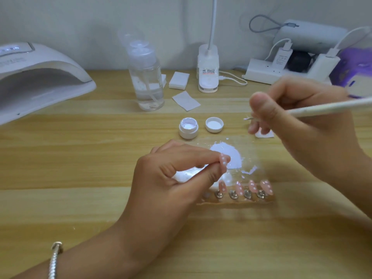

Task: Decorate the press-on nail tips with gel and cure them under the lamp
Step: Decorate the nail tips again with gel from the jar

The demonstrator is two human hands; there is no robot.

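Note:
My left hand (171, 178) pinches a pink nail tip with white dots (224, 161) between thumb and fingers, above a clear palette (249, 150) smeared with white gel (227, 154). My right hand (298, 125) grips a thin white brush (326, 108), its tip pointing left near the palette's far edge. Several more dotted pink nail tips (252, 186) stand on metal pegs of a clear holder strip (235, 200) in front of the palette. An open white gel jar (188, 127) and its lid (214, 124) sit behind the palette. The white curing lamp (40, 77) stands at the far left.
A clear pump bottle (146, 77) stands at the back, with white wipe pads (179, 80) and a loose wipe (186, 101) beside it. A desk lamp base (208, 71), a power strip with chargers (281, 67) and a purple lit device (356, 75) line the rear right.

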